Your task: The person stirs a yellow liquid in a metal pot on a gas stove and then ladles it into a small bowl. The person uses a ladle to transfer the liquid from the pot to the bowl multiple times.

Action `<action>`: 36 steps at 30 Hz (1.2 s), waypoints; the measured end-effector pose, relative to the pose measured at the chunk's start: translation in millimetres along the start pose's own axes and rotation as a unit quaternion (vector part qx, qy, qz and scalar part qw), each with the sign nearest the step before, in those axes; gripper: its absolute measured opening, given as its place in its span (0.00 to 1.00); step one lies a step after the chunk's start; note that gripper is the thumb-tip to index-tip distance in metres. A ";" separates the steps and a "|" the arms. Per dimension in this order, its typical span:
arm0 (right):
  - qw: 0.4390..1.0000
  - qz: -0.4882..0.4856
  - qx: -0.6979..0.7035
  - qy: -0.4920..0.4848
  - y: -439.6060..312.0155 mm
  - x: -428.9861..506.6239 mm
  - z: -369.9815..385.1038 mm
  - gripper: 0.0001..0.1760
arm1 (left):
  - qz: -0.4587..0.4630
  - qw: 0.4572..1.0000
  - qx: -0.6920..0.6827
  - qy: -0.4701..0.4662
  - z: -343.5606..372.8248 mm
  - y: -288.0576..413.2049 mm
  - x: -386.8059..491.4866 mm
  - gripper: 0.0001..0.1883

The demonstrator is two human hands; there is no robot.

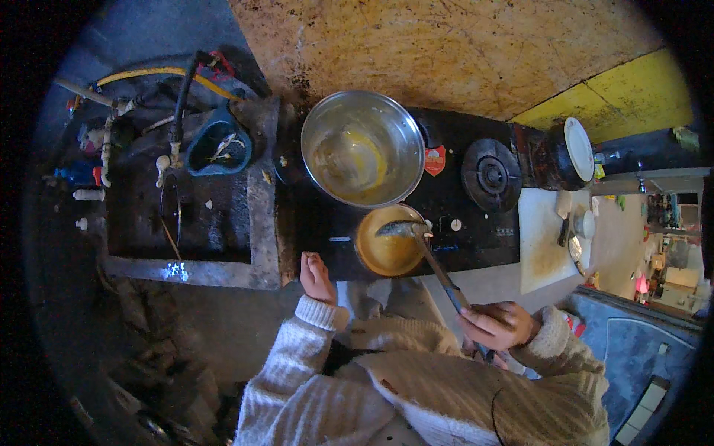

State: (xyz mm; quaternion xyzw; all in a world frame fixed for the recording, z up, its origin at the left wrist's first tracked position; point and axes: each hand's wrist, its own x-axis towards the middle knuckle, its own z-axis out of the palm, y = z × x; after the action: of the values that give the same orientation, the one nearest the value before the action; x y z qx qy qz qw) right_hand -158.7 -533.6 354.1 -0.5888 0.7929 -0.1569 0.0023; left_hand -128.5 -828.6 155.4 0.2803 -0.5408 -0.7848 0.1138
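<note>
My right hand (499, 325) grips the long handle of a metal ladle or turner (440, 270). Its head reaches over a round yellow-brown bowl (385, 259) at the front of the black stove top. Whether the bowl holds liquid, I cannot tell. Just behind the bowl stands a large, deep steel pot (360, 148), with yellowish residue or liquid at its bottom. My left hand (319, 280) is curled at the counter's front edge, left of the bowl, with nothing visible in it.
To the left is a dark sink (223, 223) with a tap (163, 165) and a teal plastic strainer (220, 146). A bare burner (492, 175) sits right of the pot. Farther right, a white cutting board (541, 245) bears a cleaver (564, 209) and a small bowl (584, 224).
</note>
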 end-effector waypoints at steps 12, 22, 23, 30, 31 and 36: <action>0.998 -0.028 -0.052 0.028 -17.2 2.5 -21.6 0.12 | 0.031 0.999 0.014 0.007 12.0 14.5 -13.2 0.11; 0.999 -0.045 -0.014 0.008 1.6 5.8 -6.9 0.13 | 0.068 0.978 0.155 -0.121 31.8 -8.4 -55.9 0.15; 0.999 -0.045 -0.014 0.021 -0.5 4.9 -7.9 0.13 | 0.057 0.978 0.161 -0.117 31.1 -7.7 -55.2 0.15; 0.994 0.028 0.108 0.004 -12.5 4.5 -10.7 0.15 | 0.052 0.967 0.209 -0.136 27.6 -8.6 -56.0 0.16; 0.997 0.028 0.069 -0.001 -10.0 6.5 -7.0 0.16 | 0.059 0.964 0.218 -0.142 30.1 -6.9 -57.8 0.15; 1.000 0.004 0.025 0.013 0.9 11.5 -2.0 0.14 | 0.076 0.948 0.253 -0.178 44.4 -0.2 -60.1 0.14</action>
State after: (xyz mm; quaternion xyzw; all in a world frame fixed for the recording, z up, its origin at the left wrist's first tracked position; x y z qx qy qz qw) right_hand -163.4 -543.7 357.8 -0.5835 0.7908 -0.1844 0.0077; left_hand -104.3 -764.7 185.7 0.1139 -0.7526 -0.6486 0.0002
